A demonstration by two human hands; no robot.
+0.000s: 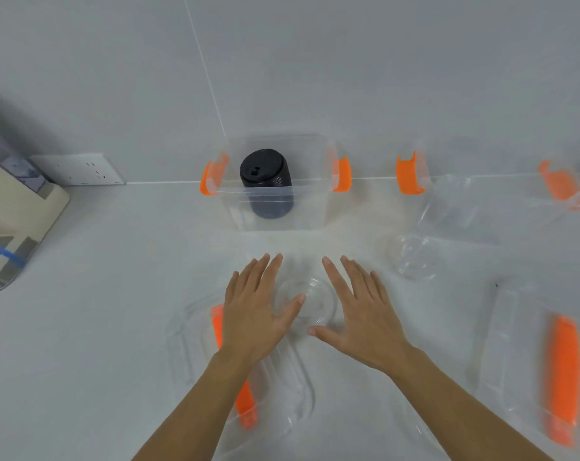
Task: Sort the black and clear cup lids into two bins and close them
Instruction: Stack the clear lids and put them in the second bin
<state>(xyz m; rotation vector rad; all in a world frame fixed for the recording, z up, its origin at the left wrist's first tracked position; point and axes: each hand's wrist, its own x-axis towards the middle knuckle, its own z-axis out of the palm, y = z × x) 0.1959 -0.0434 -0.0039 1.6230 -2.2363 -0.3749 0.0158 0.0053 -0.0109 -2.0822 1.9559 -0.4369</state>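
A stack of black cup lids (266, 181) leans inside the open clear bin with orange latches (315, 207) at the back centre. A second clear bin (481, 207) with orange latches stands to its right, with clear lids faintly visible inside. A clear lid (310, 302) lies on the white table between my hands. My left hand (253, 309) and my right hand (360, 311) hover flat on either side of it, fingers spread, holding nothing. Another clear lid (411, 257) lies in front of the right bin.
A clear bin cover with an orange handle (282, 387) lies under my left forearm. A second cover with an orange handle (561, 371) rests at the right. A wall socket (79, 169) and a beige appliance (12, 211) stand at the left.
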